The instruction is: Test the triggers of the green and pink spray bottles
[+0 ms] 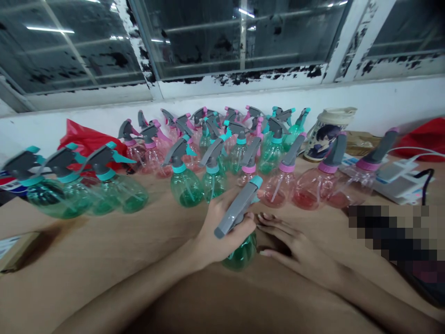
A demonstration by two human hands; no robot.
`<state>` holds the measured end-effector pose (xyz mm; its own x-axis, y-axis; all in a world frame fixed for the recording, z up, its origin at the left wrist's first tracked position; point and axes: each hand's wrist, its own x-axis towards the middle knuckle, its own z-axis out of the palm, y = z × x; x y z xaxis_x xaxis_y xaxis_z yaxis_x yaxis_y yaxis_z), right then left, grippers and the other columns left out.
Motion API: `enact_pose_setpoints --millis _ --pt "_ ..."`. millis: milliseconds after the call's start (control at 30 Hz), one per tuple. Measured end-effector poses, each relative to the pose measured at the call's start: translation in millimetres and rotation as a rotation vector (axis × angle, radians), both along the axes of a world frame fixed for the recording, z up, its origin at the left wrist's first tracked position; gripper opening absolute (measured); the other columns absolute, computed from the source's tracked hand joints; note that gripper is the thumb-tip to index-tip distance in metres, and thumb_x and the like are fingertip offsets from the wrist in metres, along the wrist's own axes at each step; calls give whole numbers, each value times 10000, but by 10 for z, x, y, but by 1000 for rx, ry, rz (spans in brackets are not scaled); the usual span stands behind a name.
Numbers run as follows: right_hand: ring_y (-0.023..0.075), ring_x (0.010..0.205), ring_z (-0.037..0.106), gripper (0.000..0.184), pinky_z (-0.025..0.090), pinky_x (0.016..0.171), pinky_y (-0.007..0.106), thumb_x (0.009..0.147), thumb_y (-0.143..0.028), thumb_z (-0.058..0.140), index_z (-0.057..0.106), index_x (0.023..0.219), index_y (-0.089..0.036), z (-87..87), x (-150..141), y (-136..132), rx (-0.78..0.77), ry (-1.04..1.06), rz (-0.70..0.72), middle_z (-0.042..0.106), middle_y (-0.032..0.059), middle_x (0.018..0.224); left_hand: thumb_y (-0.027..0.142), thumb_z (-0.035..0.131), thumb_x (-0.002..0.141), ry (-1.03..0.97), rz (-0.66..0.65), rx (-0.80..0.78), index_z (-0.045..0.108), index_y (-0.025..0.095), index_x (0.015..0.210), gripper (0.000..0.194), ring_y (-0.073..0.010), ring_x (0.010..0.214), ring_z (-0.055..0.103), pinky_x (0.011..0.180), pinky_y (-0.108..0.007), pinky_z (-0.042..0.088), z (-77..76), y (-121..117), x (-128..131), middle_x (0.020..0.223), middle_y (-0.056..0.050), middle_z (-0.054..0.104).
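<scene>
A green spray bottle (239, 254) with a grey trigger head and a turquoise nozzle stands near the front of the table. My left hand (222, 227) is wrapped round its neck, just below the grey head. Beside the bottle, on its right, my right hand (290, 241) has its fingers stretched out toward the bottle's side. Whether those fingertips touch the bottle I cannot tell. Behind the hands stand a green spray bottle (187, 190) and a pink spray bottle (280, 189), each with a grey trigger head.
Several more green spray bottles (132, 195) stand at the left. Many pink and green ones crowd along the wall. A printed cup (325, 134), a white power strip (396, 183) and a red bag (424, 139) lie right. A small box (21, 253) is at the left edge.
</scene>
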<state>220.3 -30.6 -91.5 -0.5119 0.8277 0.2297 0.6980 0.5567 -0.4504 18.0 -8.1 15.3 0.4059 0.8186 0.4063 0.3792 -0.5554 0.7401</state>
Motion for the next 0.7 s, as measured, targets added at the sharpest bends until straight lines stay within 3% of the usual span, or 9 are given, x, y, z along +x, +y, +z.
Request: enact_pose_setpoints --millis 167,433,700 --pt "223 1258 357 552 333 1028 455 838 -440 480 346 1338 -246 14 1 2 -22 6 -4 435 52 1350 190 462 674 14 9 57 537 215 719 92 -137 553 442 547 -273 403 26 19 -2 630 12 486" --pt "220 1248 373 494 339 1027 448 843 -415 486 408 1301 -244 2 34 39 -10 44 31 469 39 1323 176 451 681 -1 -73 17 557 214 884 232 -108 511 463 546 -261 438 -24 64 -39 755 3 562" --pt "200 1239 388 459 341 1035 420 842 -422 490 466 1255 -223 25 23 38 -15 75 20 496 34 1300 179 475 684 -30 -74 24 548 209 777 122 -138 572 511 618 -292 466 -19 74 -54 686 4 557"
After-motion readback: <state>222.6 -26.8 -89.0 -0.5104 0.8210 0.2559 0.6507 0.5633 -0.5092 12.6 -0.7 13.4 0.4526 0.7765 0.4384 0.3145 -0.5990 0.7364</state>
